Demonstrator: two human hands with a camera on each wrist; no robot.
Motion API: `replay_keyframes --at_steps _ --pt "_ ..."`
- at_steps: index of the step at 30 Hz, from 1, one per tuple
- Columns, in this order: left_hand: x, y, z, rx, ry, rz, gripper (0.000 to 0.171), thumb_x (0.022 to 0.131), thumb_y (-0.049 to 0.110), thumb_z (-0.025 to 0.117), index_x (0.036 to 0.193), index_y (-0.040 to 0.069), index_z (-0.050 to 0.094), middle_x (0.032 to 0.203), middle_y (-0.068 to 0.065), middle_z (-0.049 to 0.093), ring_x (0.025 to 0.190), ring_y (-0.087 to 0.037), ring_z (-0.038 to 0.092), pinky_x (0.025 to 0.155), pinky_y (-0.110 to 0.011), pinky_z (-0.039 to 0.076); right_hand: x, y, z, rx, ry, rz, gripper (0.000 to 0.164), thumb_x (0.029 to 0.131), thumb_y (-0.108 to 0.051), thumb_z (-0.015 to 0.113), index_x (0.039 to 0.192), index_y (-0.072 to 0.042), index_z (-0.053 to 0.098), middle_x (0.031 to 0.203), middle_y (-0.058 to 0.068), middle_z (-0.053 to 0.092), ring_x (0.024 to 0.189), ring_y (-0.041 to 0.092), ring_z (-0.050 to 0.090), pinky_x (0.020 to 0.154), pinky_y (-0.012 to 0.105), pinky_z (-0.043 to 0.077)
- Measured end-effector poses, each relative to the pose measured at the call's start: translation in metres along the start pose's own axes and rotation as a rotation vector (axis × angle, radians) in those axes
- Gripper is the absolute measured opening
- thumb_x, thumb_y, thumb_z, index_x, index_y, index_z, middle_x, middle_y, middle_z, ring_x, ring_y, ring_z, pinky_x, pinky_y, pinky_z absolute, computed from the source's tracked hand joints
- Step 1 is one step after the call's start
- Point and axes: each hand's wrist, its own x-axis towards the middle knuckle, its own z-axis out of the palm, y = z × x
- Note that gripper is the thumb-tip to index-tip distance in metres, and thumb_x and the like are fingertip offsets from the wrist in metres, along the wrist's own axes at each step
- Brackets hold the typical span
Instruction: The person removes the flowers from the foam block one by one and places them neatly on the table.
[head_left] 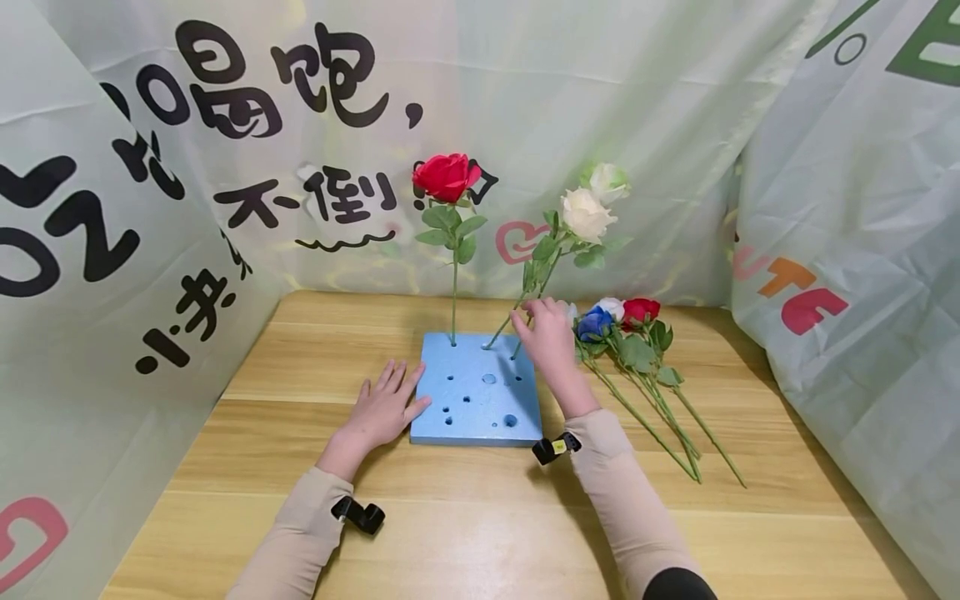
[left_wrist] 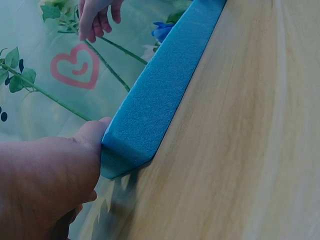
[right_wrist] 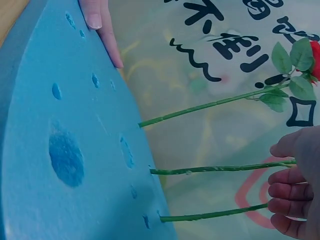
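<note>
A blue foam block (head_left: 468,410) with several holes lies on the table. A red rose (head_left: 447,177) stands upright in its back left hole. To the right, a cream-white rose (head_left: 587,215) and a greenish-white rose (head_left: 609,182) lean to the right, their stems in the block's back edge. My left hand (head_left: 381,408) lies flat on the table, its thumb touching the block's left side. My right hand (head_left: 553,346) is beside the white roses' stems, fingers loosely bent downward; in the right wrist view thumb and fingertips stand apart. Its fingers hide part of the stems (right_wrist: 215,215).
On the table (head_left: 315,350) to the right lies a bunch of loose roses: a blue rose (head_left: 594,324), a red rose (head_left: 641,312) and white ones, stems (head_left: 675,425) toward the front right. Printed cloth (head_left: 660,100) hangs behind and at both sides.
</note>
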Motion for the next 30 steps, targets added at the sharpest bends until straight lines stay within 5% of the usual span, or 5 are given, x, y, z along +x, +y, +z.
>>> replay_keyframes --at_steps 18,30 --pt "-0.002 0.002 -0.001 -0.02 0.003 0.001 0.068 0.102 0.054 0.035 0.158 0.023 0.013 0.163 -0.018 0.014 0.153 -0.036 0.003 0.114 -0.072 0.01 0.007 -0.011 0.021 0.104 0.084 0.001 0.018 0.091 -0.017 0.067 0.085 -0.001 0.073 0.084 0.014 0.071 0.072 0.027 0.066 0.066 0.037 0.054" --pt "-0.002 0.001 -0.001 -0.002 0.017 0.013 0.068 0.102 0.054 0.036 0.158 0.022 0.014 0.163 -0.019 0.015 0.152 -0.037 0.005 0.113 -0.072 0.012 0.006 -0.018 0.021 0.121 0.065 -0.006 0.018 0.092 -0.016 0.067 0.086 0.0 0.072 0.083 0.014 0.069 0.075 0.028 0.064 0.066 0.038 0.053"
